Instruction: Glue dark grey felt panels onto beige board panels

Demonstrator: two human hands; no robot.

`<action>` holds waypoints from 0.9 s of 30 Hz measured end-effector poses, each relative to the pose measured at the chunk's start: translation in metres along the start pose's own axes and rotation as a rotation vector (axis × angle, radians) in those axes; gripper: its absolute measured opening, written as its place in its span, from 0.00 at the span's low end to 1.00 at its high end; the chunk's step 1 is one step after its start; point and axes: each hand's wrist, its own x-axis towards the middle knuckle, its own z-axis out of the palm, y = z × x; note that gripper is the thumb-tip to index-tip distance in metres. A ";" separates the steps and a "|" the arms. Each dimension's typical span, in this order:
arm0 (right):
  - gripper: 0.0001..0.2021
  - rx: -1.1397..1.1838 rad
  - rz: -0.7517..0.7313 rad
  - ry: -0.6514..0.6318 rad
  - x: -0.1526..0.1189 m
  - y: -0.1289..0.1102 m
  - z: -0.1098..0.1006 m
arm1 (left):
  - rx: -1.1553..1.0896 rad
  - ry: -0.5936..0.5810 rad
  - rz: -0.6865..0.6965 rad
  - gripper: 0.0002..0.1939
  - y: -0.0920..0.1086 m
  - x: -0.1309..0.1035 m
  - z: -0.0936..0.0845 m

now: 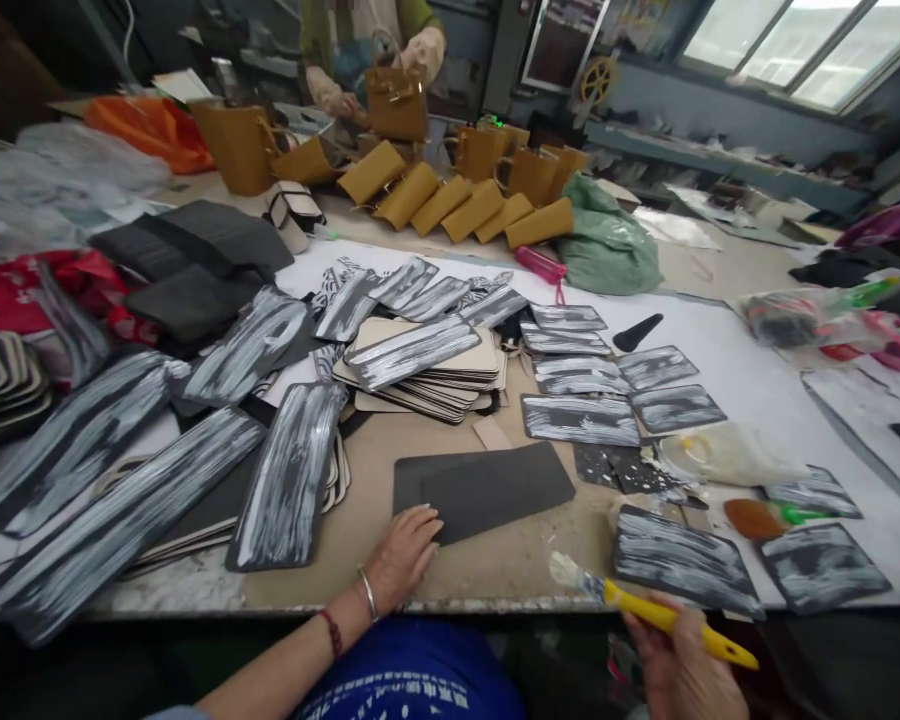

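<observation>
A plain dark grey panel (487, 488) with rounded corners lies on the brown work board (375, 450) in front of me. My left hand (406, 545) rests flat, fingertips on the panel's near left corner. In my right hand (682, 655) is a yellow-handled paintbrush (664, 612), its whitish bristles pointing left, just above the table's front edge. Right of the panel, a dark panel streaked with white (682, 560) lies flat. To the left stands another streaked panel (286, 475), leaning over a stack's edge. Behind the plain panel, a streaked piece (414, 350) tops a stack of cream-edged panels (435, 390).
Several mustard-coloured bags (450, 205) stand and lie along the back, where a co-worker (375, 60) holds one. A bag of pale paste (727, 455) and a brown-bristled brush (757, 518) lie at right. More streaked panels (120, 490) spread over the left. A green bag (611, 240) sits behind.
</observation>
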 end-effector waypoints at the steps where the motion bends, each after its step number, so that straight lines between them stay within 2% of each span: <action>1: 0.22 0.075 0.012 -0.031 -0.001 -0.002 0.026 | 0.005 -0.011 0.004 0.14 -0.004 -0.001 0.001; 4: 0.22 0.128 0.024 -0.105 -0.004 0.000 0.096 | 0.002 -0.061 0.005 0.14 -0.012 -0.003 0.004; 7: 0.21 0.174 0.040 -0.172 -0.003 0.013 0.147 | -0.008 -0.090 0.002 0.14 -0.016 -0.003 0.003; 10: 0.20 0.142 0.035 -0.258 0.004 0.031 0.178 | 0.015 -0.103 0.007 0.13 -0.015 0.000 0.001; 12: 0.20 0.080 0.008 -0.290 0.014 0.043 0.185 | 0.042 -0.113 0.002 0.12 -0.014 0.004 0.001; 14: 0.21 0.005 -0.046 -0.280 0.030 0.048 0.182 | 0.068 -0.111 0.011 0.10 -0.013 0.006 0.001; 17: 0.22 -0.153 -0.184 -0.212 0.064 0.040 0.163 | 0.093 -0.075 0.042 0.09 -0.013 0.007 0.002; 22: 0.24 -0.404 -0.347 -0.009 0.120 0.009 0.114 | 0.147 -0.034 0.087 0.08 -0.012 0.009 0.001; 24: 0.25 -0.435 -0.368 0.086 0.133 -0.001 0.094 | 0.183 -0.014 0.128 0.09 -0.012 0.011 0.001; 27: 0.26 -0.428 -0.411 0.160 0.144 -0.019 0.059 | 0.235 0.034 0.212 0.10 -0.019 0.012 0.004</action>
